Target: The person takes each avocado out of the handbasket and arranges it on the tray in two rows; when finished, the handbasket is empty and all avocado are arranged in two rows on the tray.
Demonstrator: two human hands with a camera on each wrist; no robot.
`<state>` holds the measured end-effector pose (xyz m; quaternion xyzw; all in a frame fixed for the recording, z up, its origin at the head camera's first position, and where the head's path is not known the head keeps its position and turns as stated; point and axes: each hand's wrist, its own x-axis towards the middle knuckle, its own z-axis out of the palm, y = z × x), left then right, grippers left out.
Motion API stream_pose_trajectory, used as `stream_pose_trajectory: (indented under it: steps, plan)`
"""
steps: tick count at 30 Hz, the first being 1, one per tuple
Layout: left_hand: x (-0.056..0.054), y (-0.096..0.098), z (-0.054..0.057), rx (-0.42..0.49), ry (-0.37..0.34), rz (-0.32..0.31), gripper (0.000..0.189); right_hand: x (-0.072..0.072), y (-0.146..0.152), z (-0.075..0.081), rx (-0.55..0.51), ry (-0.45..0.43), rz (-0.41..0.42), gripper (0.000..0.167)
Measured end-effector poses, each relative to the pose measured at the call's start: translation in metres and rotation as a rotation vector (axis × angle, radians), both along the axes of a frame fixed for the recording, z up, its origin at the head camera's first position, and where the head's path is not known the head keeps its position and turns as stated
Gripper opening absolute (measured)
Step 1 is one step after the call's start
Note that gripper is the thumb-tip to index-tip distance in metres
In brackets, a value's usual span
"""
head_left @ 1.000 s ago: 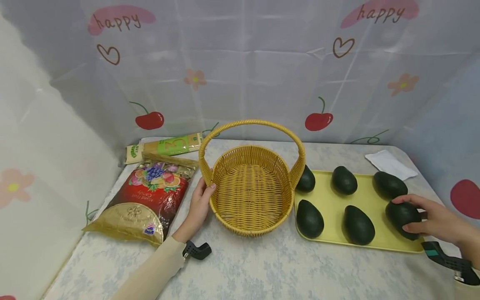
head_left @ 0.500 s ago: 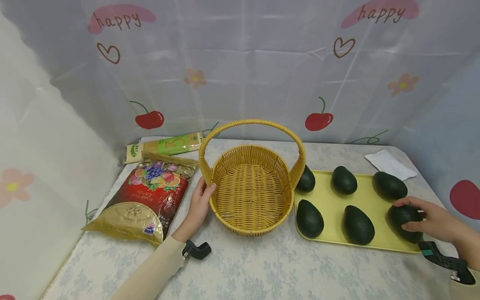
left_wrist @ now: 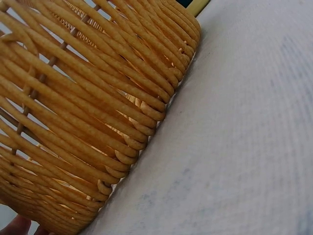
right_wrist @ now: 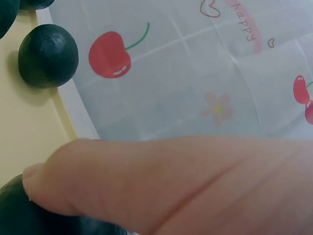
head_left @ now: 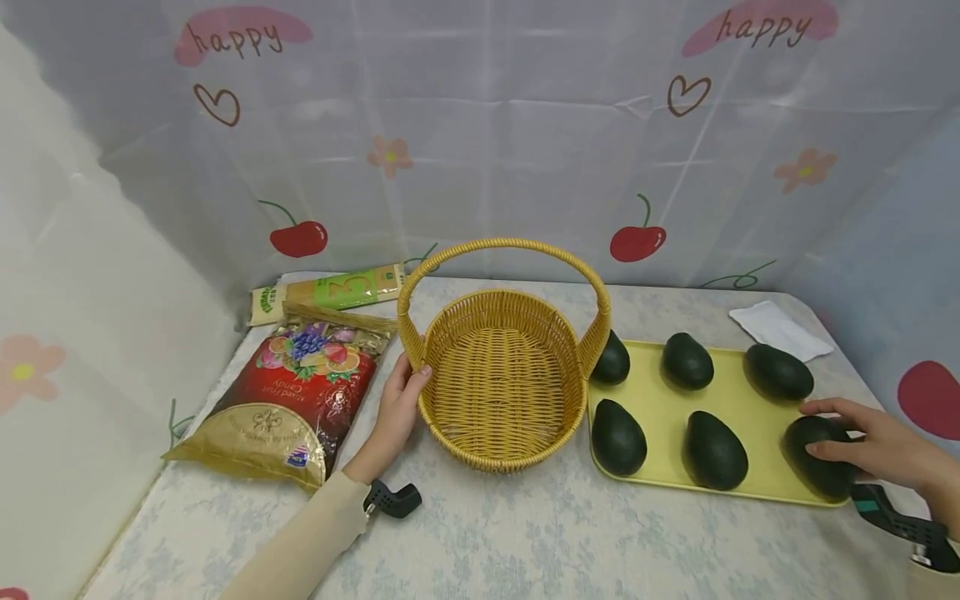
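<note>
A yellow wicker basket (head_left: 510,392) with a tall arched handle stands mid-table, nothing inside it. My left hand (head_left: 396,408) grips its left side, thumb on the rim and fingers behind the weave. In the left wrist view the basket wall (left_wrist: 88,107) meets the cloth, with fingertips just showing at lower left. At the tray's near right corner, my right hand (head_left: 873,437) holds a dark green avocado (head_left: 813,454) between thumb and fingers. The right wrist view shows the thumb (right_wrist: 98,181) lying against that avocado (right_wrist: 19,205). Several other avocados (head_left: 716,450) lie on the yellow tray (head_left: 660,421).
Left of the basket lies a red and gold candy bag (head_left: 292,400), with a long green and tan packet (head_left: 330,293) behind it. A folded white cloth (head_left: 780,329) sits behind the tray. Printed curtains (head_left: 495,167) enclose the back and sides of the table.
My right hand and the avocado in it have shifted slightly right and nearer, toward the tray's corner. The left hand and the basket stay put.
</note>
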<state>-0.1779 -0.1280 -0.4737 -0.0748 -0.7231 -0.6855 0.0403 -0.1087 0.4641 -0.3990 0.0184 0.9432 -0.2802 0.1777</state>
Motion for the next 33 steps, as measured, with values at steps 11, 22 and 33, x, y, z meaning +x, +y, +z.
stream_pose_trajectory:
  steps: [11, 22, 33]
  plan:
    - [0.0001, 0.0006, -0.0014, 0.01, -0.001, -0.003, 0.053, -0.004, 0.0031, -0.0052, 0.038, -0.025, -0.005, 0.069]
    - [-0.0005, -0.0002, -0.0003, 0.022, 0.005, -0.008, 0.055, -0.0062, 0.0021, -0.0072, 0.078, 0.05, 0.003, 0.07]
    - [-0.0005, 0.0, 0.0003, 0.012, -0.004, -0.003, 0.054, -0.0061, 0.0027, -0.0073, 0.113, 0.046, -0.054, 0.077]
